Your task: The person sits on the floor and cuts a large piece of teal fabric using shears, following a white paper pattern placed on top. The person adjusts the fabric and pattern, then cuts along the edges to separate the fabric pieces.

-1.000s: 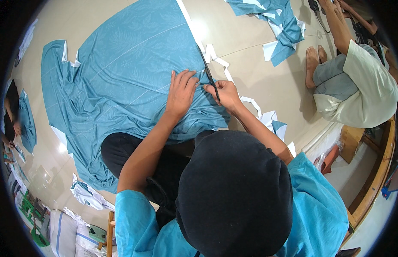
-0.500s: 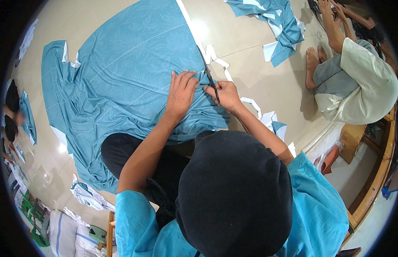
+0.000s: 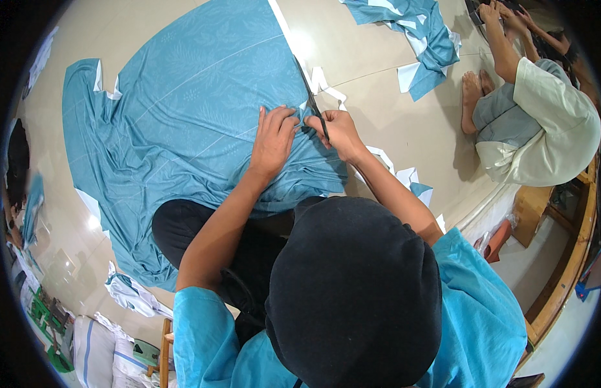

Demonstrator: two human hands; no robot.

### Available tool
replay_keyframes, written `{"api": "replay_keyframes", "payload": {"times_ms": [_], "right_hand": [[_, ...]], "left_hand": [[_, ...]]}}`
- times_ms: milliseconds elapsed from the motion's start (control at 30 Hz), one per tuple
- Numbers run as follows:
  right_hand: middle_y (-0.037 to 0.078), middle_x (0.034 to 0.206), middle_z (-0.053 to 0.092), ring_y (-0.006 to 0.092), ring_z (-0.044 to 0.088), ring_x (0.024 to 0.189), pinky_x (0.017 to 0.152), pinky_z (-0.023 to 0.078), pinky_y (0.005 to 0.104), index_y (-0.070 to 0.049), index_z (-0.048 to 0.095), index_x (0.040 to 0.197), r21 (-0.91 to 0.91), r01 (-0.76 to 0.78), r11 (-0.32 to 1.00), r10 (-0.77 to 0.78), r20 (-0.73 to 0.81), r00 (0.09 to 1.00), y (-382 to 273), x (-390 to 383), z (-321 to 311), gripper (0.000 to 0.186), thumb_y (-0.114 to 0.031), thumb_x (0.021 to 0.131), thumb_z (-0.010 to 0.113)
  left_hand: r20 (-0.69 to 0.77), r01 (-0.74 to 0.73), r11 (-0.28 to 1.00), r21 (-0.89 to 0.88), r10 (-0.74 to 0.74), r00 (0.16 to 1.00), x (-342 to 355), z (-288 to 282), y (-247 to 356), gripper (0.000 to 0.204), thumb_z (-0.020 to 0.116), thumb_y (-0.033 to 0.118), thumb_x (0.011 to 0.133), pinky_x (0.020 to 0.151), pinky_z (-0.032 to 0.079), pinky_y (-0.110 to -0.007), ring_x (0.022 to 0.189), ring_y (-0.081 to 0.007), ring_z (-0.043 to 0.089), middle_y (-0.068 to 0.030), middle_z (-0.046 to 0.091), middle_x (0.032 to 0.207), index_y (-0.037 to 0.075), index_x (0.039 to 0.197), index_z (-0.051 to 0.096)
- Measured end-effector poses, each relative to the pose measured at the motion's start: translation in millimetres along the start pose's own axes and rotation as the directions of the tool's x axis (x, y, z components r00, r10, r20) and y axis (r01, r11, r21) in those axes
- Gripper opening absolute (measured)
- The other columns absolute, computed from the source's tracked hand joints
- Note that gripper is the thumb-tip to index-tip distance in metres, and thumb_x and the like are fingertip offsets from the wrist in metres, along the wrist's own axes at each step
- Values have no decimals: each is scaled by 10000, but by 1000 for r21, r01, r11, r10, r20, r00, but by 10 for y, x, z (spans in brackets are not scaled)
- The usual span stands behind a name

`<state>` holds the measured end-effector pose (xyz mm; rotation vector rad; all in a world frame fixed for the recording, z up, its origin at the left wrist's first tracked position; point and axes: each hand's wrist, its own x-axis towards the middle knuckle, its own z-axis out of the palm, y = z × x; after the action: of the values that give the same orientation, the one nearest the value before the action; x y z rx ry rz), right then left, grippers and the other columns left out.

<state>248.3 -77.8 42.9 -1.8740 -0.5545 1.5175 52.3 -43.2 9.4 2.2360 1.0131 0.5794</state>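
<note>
A large blue patterned cloth (image 3: pixel 203 84) with a white strip along its far right edge is spread over the floor and up to my legs. My right hand (image 3: pixel 340 134) is closed round the handles of black scissors (image 3: pixel 311 92), whose blades lie along the cloth's right edge and point away from me. My left hand (image 3: pixel 272 141) lies on the cloth just left of the scissors, its fingers stretched out and a little apart. A narrow white offcut strip (image 3: pixel 327 89) lies on the floor right of the blades.
Blue and white scraps (image 3: pixel 422 45) lie at the far right. A person in a pale shirt (image 3: pixel 546 123) sits on the right by a wooden frame (image 3: pixel 559 291). White scraps (image 3: pixel 407 176) lie beside my right forearm. White sacks (image 3: pixel 93 349) stand at the lower left.
My right hand and the scissors have shifted slightly away from me and to the left along the cloth edge. My left hand stays almost where it was.
</note>
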Motion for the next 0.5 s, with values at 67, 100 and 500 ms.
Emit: {"api": "replay_keyframes", "payload": {"times_ms": [67,100,500], "right_hand": [[41,548,558,117,490,443,411,347,291,-45,587,649,12,-4,1000,4,-5,1000,-27,20,17,392,-277,843,836],[41,547,558,115,489,443,410,346,291,-45,586,648,14,-1,1000,1,-3,1000,-38,27,22,387,-268,841,836],[8,601,562,83,501,478,421,362,256,-54,613,737,3,-32,999,32,24,999,14,21,12,329,-242,868,849]], "left_hand": [[1,-1,1000,-1,1,1000,3,-2,-8,247,694,59,974,1254,321,-657,1400,-322,537,-86,596,1344,83,1210,628],[-4,-5,1000,-3,5,1000,3,-3,-9,249,694,59,973,1254,321,-656,1399,-323,537,-85,595,1344,84,1212,629],[7,-26,999,-20,26,1000,-44,-32,34,268,681,0,949,1241,304,-676,1393,-371,540,-139,599,1363,45,1205,611]]}}
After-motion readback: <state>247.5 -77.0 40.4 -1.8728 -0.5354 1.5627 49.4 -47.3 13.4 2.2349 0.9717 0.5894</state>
